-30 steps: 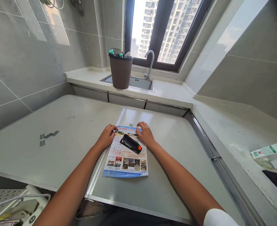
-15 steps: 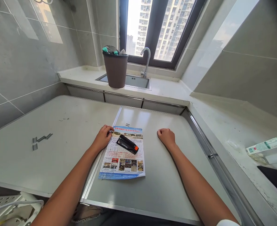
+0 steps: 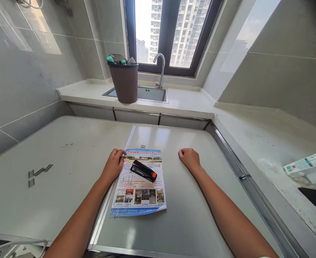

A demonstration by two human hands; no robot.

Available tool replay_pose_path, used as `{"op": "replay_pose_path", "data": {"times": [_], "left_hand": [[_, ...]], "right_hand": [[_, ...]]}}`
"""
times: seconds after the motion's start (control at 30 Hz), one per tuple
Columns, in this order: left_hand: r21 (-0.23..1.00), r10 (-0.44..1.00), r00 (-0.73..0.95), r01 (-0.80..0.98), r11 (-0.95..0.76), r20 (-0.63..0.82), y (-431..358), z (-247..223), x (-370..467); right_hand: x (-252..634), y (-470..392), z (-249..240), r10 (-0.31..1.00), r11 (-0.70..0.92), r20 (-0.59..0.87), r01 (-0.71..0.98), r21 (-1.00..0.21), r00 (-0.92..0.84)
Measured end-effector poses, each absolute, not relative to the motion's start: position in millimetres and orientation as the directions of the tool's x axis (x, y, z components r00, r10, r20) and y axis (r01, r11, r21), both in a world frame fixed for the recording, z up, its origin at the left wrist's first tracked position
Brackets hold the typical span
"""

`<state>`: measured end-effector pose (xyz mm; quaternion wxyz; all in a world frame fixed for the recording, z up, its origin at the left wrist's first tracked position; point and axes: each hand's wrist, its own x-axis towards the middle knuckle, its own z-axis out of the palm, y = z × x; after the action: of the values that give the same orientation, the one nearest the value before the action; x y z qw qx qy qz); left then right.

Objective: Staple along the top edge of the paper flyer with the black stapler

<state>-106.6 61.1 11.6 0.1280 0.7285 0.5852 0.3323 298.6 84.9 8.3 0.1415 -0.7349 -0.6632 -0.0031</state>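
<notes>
A black stapler point(image 3: 142, 170) with an orange-red end lies at a slant on a printed leaflet point(image 3: 136, 211). The leaflet lies flat on the table, its lower right corner curling a little. At the leaflet's upper left edge rests my left hand point(image 3: 114, 162), fingers curled together. A tiny pale spot shows at its fingertips; what it is I cannot make out. My right hand point(image 3: 189, 157) is a loose fist on the table, right of the leaflet and apart from it. Just beyond the leaflet's top edge lie small staple strips point(image 3: 143, 146).
More grey staple strips point(image 3: 39, 172) and thin bits point(image 3: 67, 145) are scattered on the left of the table point(image 3: 74, 193). Behind it, a brown bin point(image 3: 124, 84) with bottles stands by the sink point(image 3: 151, 94) and faucet point(image 3: 162, 70). A clear bottle point(image 3: 307, 166) lies on the right counter.
The view has tilted and shifted slightly, so the table items sit lower in the picture. Both hands, the stapler and the leaflet keep about the same places on the table.
</notes>
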Motion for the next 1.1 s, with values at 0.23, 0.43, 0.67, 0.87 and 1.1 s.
{"op": "replay_pose_path", "data": {"times": [0.23, 0.43, 0.67, 0.87, 1.1], "left_hand": [[0.366, 0.926, -0.145, 0.931, 0.009, 0.348, 54, 13, -103], [0.311, 0.942, -0.121, 0.950, 0.019, 0.313, 53, 11, -106], [0.414, 0.940, -0.135, 0.910, -0.008, 0.314, 50, 17, -105], [0.528, 0.908, 0.026, 0.806, -0.266, 0.419, 44, 23, -90], [0.530, 0.863, 0.345, 0.684, -0.501, 0.370, 24, 26, -54]], "right_hand": [[302, 86, 5, 0.976, -0.053, 0.196, 0.974, -0.222, 0.098], [261, 66, 39, 0.941, 0.332, 0.283, 0.660, -0.674, -0.185], [164, 11, 49, 0.824, 0.437, 0.164, 0.425, -0.793, -0.542], [162, -2, 38, 0.871, 0.394, 0.126, 0.523, -0.756, -0.474], [244, -31, 38, 0.912, 0.335, 0.117, 0.550, -0.765, -0.393]]}}
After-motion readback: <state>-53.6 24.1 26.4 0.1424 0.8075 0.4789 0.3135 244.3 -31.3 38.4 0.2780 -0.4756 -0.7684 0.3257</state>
